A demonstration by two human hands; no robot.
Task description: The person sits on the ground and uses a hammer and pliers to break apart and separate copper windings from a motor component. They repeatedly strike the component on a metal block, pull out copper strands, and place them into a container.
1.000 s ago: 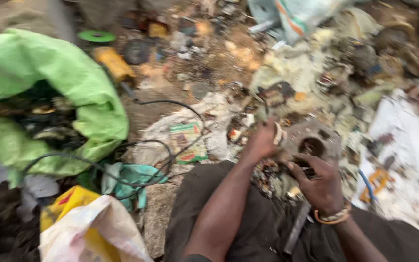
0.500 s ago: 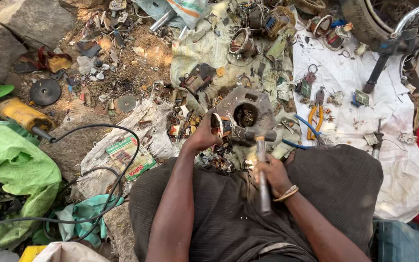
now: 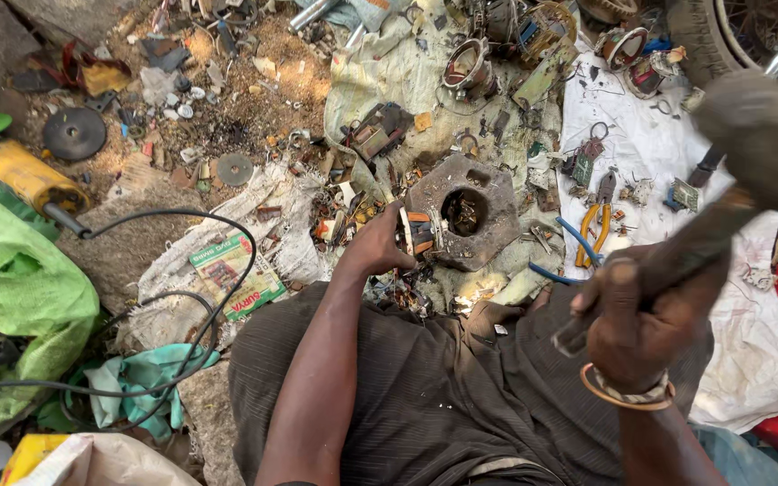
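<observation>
Head view: metal housing [image 3: 465,214] lay on the ground ahead, its round hole holding small scrap. Left hand [image 3: 378,245] gripped a small part [image 3: 419,232] tight against the housing's left edge. Right hand [image 3: 637,315] was clenched round a hammer [image 3: 731,171]. Pliers [image 3: 594,216] lay on white cloth [image 3: 641,144], grinder [image 3: 29,180] far left. Versus 0.5 s earlier: hammer raised, formerly low.
</observation>
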